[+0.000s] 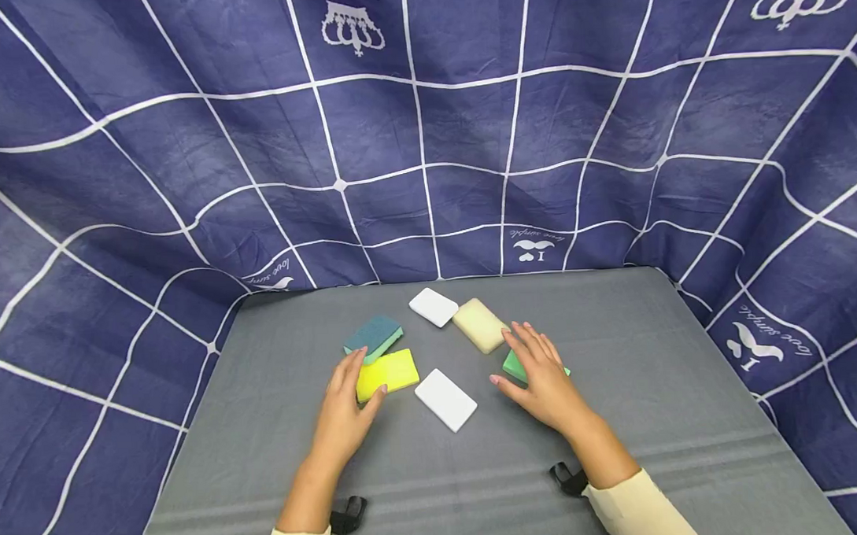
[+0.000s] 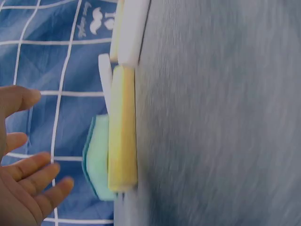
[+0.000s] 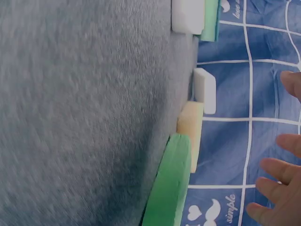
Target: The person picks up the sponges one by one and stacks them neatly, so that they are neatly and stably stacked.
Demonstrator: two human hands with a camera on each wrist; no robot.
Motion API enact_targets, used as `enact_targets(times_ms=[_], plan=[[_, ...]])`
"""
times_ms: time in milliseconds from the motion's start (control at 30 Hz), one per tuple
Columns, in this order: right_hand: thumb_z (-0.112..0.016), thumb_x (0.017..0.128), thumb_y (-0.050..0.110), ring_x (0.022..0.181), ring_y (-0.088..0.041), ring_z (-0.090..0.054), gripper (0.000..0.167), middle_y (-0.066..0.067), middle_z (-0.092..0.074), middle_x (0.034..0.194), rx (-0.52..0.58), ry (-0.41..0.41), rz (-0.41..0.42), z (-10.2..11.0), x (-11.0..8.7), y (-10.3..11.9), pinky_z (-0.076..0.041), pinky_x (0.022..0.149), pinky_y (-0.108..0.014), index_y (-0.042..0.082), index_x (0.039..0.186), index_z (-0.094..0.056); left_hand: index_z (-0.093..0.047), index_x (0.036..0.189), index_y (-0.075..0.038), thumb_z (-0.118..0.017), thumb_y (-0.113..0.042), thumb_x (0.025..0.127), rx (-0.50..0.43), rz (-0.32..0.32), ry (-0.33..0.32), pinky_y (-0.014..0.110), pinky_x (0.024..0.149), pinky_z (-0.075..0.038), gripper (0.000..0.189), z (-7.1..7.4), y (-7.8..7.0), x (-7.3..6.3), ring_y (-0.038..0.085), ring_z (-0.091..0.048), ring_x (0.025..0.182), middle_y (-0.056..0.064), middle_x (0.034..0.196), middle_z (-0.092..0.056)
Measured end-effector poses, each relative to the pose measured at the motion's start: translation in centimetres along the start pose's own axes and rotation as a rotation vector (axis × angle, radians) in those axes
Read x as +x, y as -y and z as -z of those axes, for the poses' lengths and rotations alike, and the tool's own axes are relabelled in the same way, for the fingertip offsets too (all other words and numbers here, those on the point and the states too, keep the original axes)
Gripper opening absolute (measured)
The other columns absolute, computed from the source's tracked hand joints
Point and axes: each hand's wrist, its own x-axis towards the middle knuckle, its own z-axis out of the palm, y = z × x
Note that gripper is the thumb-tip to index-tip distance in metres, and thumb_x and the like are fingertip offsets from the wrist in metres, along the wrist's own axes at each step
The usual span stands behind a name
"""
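My left hand (image 1: 345,416) hovers with spread, relaxed fingers beside the yellow sponge (image 1: 390,373), holding nothing. Just behind that sponge lies a teal sponge with a dark scouring face (image 1: 376,335). On the right, my other hand (image 1: 546,385) is held over a green sponge (image 1: 515,366), partly hiding it; its fingers are extended and hold nothing. In the right wrist view, the green sponge (image 3: 169,186) stands apart from the fingers. Between the hands lies a white sponge block (image 1: 446,400). Farther back are a second white block (image 1: 433,307) and a cream sponge (image 1: 480,325), close together.
A grey cloth-covered table (image 1: 264,431) carries all the sponges. Blue curtain fabric with white grid lines (image 1: 459,140) stands behind it and along both sides. Black wrist straps (image 1: 348,516) sit at the cuffs of the pale sleeves (image 1: 642,512).
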Motion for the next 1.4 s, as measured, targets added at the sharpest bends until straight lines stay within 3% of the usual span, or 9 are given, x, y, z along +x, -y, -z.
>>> enact_targets(times_ms=[133,267,500,733,1033,1400], plan=[[-0.079,0.086,0.038,0.147,-0.041,-0.037,0.078,-0.019,-0.047,0.153,0.037,0.041,-0.005,-0.4,-0.3,0.5,-0.027,0.118,-0.062,0.009,0.15,-0.047,-0.048,0.15,-0.016,-0.077,-0.021,0.09,-0.072,0.01,0.017,0.054,0.104,-0.049,0.067,-0.6,-1.0,-0.5,0.035,-0.058,0.129,0.011,0.141,-0.057],[-0.079,0.088,0.038,0.141,-0.038,-0.045,0.077,-0.016,-0.049,0.151,0.062,0.082,-0.014,-1.0,-0.8,1.0,-0.035,0.113,-0.06,0.009,0.151,-0.046,-0.051,0.148,-0.015,-0.077,-0.014,0.09,-0.112,0.001,0.07,0.046,0.099,-0.053,0.064,-1.5,-1.8,-1.0,0.028,-0.062,0.125,0.009,0.134,-0.062],[-0.08,0.086,0.036,0.132,-0.031,-0.056,0.073,-0.011,-0.054,0.145,0.103,0.119,-0.004,-1.9,-1.5,2.1,-0.045,0.108,-0.052,0.009,0.148,-0.051,-0.051,0.148,-0.011,-0.076,-0.01,0.089,-0.077,-0.062,0.211,0.042,0.096,-0.055,0.064,-2.8,-2.5,-1.4,0.027,-0.064,0.121,0.008,0.139,-0.06],[-0.079,0.087,0.041,0.119,-0.021,-0.062,0.071,-0.005,-0.061,0.131,0.099,0.23,-0.061,-2.9,-2.5,3.0,-0.051,0.099,-0.043,0.014,0.147,-0.052,-0.053,0.146,-0.006,-0.074,-0.011,0.09,-0.093,-0.027,0.289,0.041,0.093,-0.056,0.059,-3.9,-3.0,-1.4,0.026,-0.066,0.116,0.011,0.136,-0.061],[-0.08,0.086,0.038,0.095,-0.012,-0.061,0.068,-0.001,-0.061,0.111,0.158,0.265,-0.061,-3.7,-2.9,3.3,-0.052,0.081,-0.03,0.01,0.143,-0.055,-0.053,0.144,0.001,-0.074,-0.009,0.09,-0.084,-0.028,0.264,0.041,0.093,-0.056,0.059,-5.1,-3.0,-1.7,0.031,-0.063,0.121,0.016,0.141,-0.057],[-0.079,0.089,0.026,0.088,-0.015,-0.067,0.064,-0.007,-0.062,0.119,0.343,0.261,-0.096,-4.4,-3.3,3.9,-0.056,0.078,-0.026,0.005,0.143,-0.053,-0.053,0.144,-0.002,-0.073,-0.012,0.09,-0.131,0.031,0.279,0.045,0.096,-0.054,0.058,-5.3,-2.8,-1.6,0.031,-0.066,0.116,0.016,0.141,-0.058]])
